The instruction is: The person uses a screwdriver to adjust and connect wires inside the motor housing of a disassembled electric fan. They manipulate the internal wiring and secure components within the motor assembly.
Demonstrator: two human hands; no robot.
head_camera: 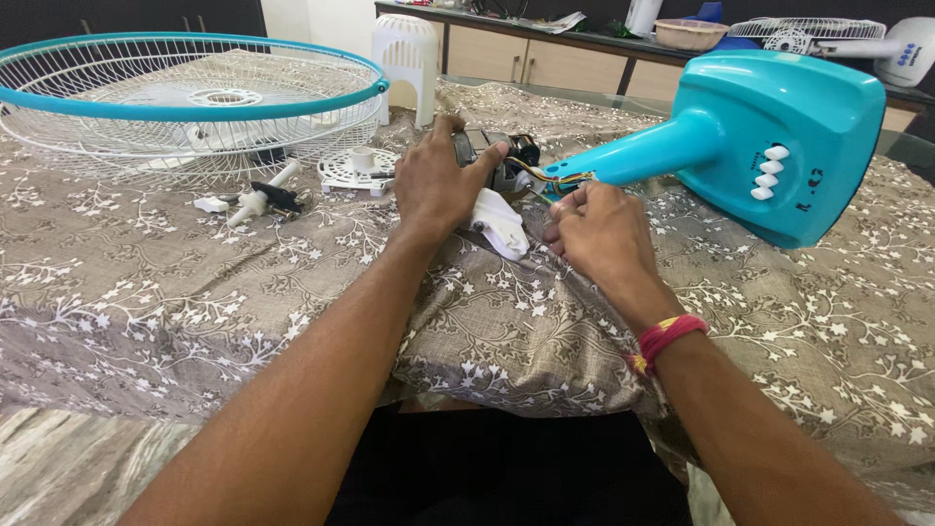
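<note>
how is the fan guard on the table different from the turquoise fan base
The fan guard is an open white wire cage with a turquoise rim; the fan base is solid turquoise plastic with white buttons. The guard lies flat, untouched, at the far left; the base lies on its side at the right, its neck pointing toward the hands. Both rest on the patterned tablecloth.

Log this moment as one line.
left hand: grips fan motor | right hand: pinches wires at teal fan base | fan guard: lying left
</note>
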